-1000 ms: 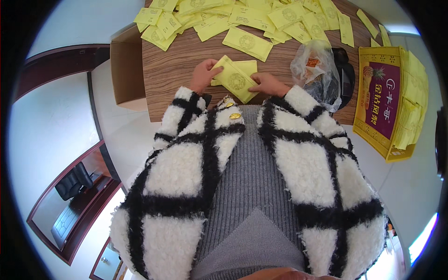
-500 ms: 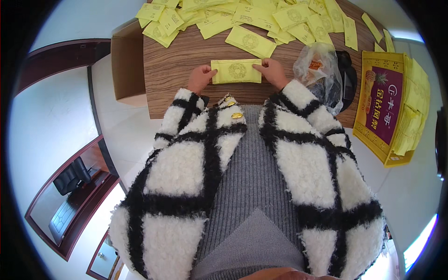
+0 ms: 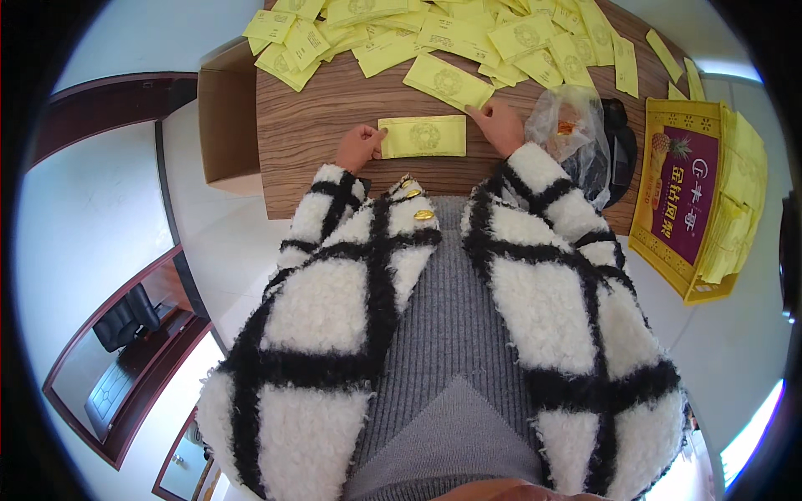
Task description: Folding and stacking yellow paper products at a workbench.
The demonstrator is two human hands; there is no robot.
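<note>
A flat yellow paper packet (image 3: 424,136) with a round printed emblem lies crosswise in front of me on the wood-grain table. My left hand (image 3: 360,147) pinches its left end between thumb and fingers. The packet's right end is free. Just beyond it, a second yellow packet (image 3: 447,80) with the same emblem lies at a slant at the near edge of a loose heap. My right hand (image 3: 499,127) is at that packet's lower right corner, thumb and fingers closed on it; the fingertips are partly hidden.
Many more yellow packets (image 3: 368,37) are heaped along the table's (image 3: 326,108) far side. A clear plastic bag (image 3: 564,134) and a black object (image 3: 618,142) sit to the right. Beyond the right edge stands a yellow-and-purple box (image 3: 689,188) filled with packets. A cardboard box (image 3: 227,125) stands left.
My right hand has let go of the near packet's right end and moved slightly up and right to the slanted packet's corner. My left hand stays on the near packet.
</note>
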